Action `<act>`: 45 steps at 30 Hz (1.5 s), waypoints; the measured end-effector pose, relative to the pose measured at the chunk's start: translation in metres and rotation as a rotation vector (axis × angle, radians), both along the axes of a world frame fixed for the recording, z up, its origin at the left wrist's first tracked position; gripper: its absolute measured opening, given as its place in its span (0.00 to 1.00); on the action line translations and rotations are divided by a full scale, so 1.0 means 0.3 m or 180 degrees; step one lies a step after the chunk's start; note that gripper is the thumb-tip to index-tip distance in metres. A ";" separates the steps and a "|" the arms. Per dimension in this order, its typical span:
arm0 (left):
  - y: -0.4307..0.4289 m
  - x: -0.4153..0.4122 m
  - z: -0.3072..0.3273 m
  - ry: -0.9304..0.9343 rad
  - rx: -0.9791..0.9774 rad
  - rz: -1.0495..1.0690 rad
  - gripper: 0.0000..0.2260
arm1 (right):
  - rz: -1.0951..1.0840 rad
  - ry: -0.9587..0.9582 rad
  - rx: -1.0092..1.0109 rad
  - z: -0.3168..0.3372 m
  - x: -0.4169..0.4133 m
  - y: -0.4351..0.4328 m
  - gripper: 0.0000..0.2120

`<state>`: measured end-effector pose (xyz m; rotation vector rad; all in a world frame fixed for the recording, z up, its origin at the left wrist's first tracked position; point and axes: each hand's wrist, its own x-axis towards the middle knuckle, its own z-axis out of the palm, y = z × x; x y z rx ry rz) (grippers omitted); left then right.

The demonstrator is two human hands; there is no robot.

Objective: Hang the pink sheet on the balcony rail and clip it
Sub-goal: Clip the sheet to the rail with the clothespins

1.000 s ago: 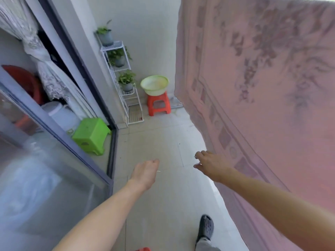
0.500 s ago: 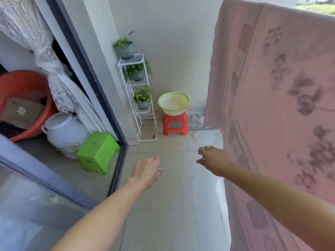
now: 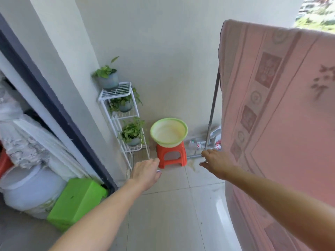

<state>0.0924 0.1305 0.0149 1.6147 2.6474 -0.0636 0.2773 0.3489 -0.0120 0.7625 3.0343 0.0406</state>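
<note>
On the right of the head view, the pink sheet [image 3: 282,109] hangs draped over the rail, reaching down toward the tiled floor [image 3: 168,214]. Both arms reach forward. The left hand [image 3: 146,173] is loosely open, palm down, holding nothing. The right hand [image 3: 216,163] is open too, fingers spread, just beside the sheet's edge. Far ahead, a green basin [image 3: 169,130] sits on an orange stool [image 3: 171,156], next to a white plant rack [image 3: 121,115].

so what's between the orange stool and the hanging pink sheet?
Head view: a grey pole leaning against the wall, small bottles on the floor, between the orange stool and the pink sheet.
</note>
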 end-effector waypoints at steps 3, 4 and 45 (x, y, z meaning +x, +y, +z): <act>0.171 -0.165 0.046 -0.0014 0.0083 -0.0042 0.15 | -0.0116 0.0125 -0.0048 0.046 -0.115 0.123 0.19; 0.227 -0.207 0.049 -0.0042 0.0114 -0.0060 0.15 | -0.0141 0.0119 -0.0029 0.051 -0.146 0.170 0.19; 2.576 -1.156 0.507 -0.1795 0.1212 -0.1799 0.15 | -0.2109 0.1091 0.1894 1.068 -1.074 1.892 0.07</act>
